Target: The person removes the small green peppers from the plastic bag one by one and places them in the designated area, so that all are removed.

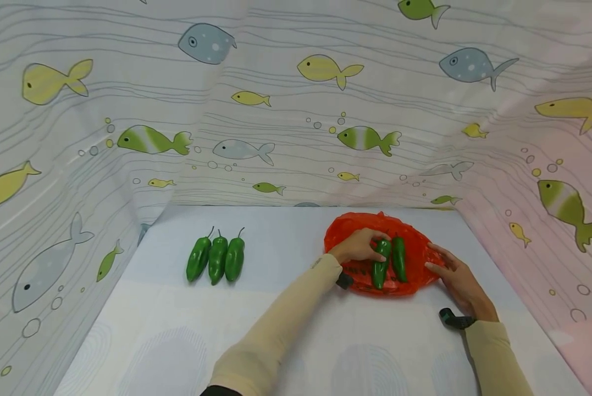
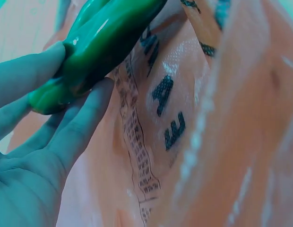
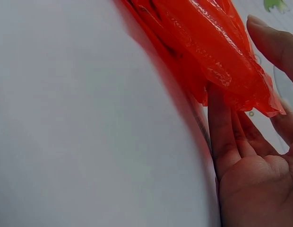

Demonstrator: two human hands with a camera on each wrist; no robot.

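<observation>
My left hand (image 1: pixel 360 246) reaches over the red plastic bag (image 1: pixel 342 225) and pinches a green chili pepper (image 1: pixel 381 269) between thumb and fingers. In the left wrist view this glossy pepper (image 2: pixel 106 42) slants up from the fingertips, in front of the bag's printed side. A second green pepper (image 1: pixel 398 258) lies just right of it on the red plastic. At the bag's right edge is my right hand (image 1: pixel 456 278), with its fingers extended. The right wrist view has these fingers (image 3: pixel 222 127) touching the crumpled bag edge (image 3: pixel 217 61) while the thumb stands apart.
Three green peppers (image 1: pixel 217 258) lie side by side at the left of the white table (image 1: pixel 177 330), stems pointing away. A fish-patterned curtain (image 1: pixel 286 110) encloses the table at the back and both sides.
</observation>
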